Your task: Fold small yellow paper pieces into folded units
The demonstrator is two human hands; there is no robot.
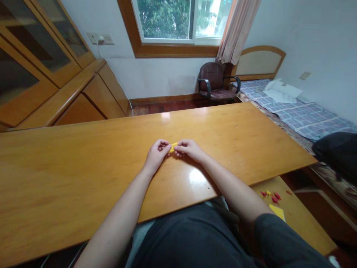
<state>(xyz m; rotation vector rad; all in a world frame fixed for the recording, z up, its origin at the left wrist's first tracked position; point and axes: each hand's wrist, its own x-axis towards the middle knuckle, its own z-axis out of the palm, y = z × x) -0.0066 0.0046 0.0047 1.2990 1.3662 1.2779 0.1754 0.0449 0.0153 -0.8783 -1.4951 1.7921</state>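
A small piece of folded yellow paper (173,147) is held between my two hands, just above the wooden table (92,175). My left hand (158,153) pinches its left end between thumb and fingers. At the right end, my right hand (189,148) grips it the same way. The fingertips cover much of the paper, so its exact folded shape cannot be made out.
On a lower wooden surface (304,219) at the right lie several small red and yellow folded pieces (275,197) and a yellow paper sheet (277,212). Beyond the table stands a brown armchair (212,80). A bed (301,111) with a black bag (337,154) is at the right, cabinets (92,93) at the left.
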